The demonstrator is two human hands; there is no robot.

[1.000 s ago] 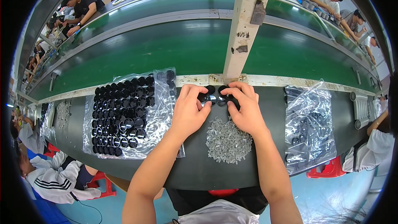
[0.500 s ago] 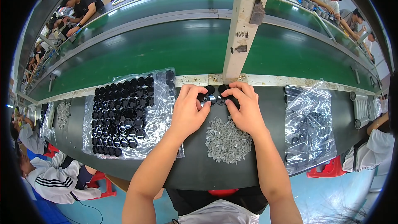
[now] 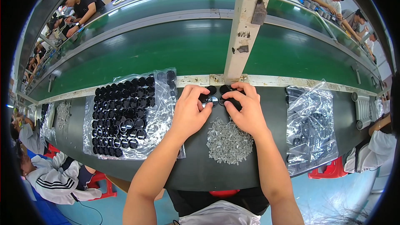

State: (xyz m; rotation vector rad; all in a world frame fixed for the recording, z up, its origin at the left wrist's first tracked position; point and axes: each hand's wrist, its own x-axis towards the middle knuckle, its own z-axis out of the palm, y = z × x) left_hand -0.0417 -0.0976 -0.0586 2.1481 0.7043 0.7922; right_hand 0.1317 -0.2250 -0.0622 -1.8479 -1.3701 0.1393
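Observation:
Several glossy black round caps lie in a small cluster on the dark worktop between my hands, one cap at the back and another, shiny cap nearer me. My left hand curls its fingers and thumb around a black cap at the cluster's left side. From the right, my right hand is bent over the cluster, its index finger and thumb closed about a dark cap that they partly hide. Just in front of the caps sits a heap of small grey-clear plastic pieces.
Left of my arm, rows of black caps lie on a clear plastic bag. Another clear bag with dark caps is at right. Behind my hands rises a pale metal post beside the green conveyor belt. Co-workers sit around.
My right index finger has shifted slightly left and down over the caps. The shiny cap between my hands has moved slightly right. My left hand has hardly moved.

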